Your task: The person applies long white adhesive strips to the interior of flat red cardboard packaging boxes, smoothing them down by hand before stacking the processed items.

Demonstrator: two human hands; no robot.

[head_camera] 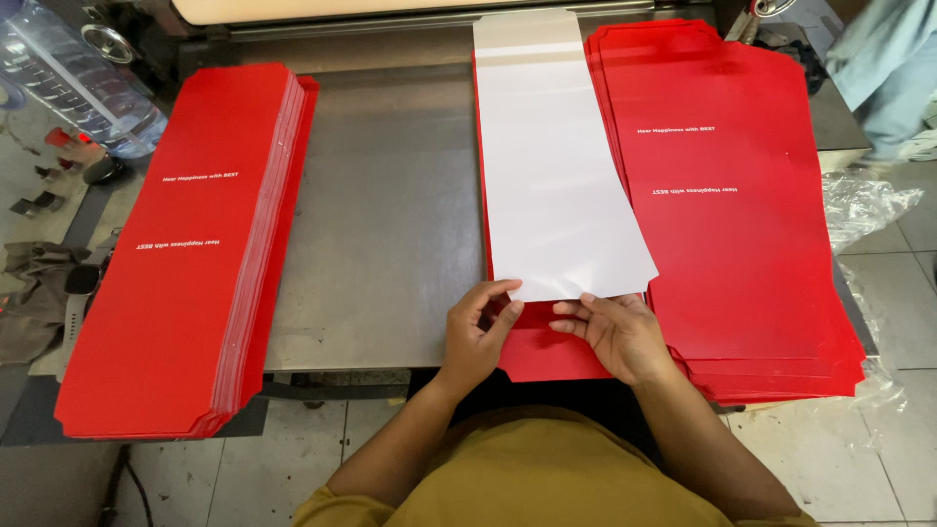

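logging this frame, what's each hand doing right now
Left hand: grip pinching the near edge of the long white glossy sheet.
Right hand: fingers touch that same edge, grip unclear.

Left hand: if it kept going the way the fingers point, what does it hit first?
The left hand points up and right, fingertips already at the near edge of the white sheet. Going on, it would likely slide over that sheet first; depth is hard to judge.

Flat red carton blanks stacked at 9 o'clock; second red stack at 3 o'clock; white-faced blank between, toward 12; clear plastic wrap at right edge
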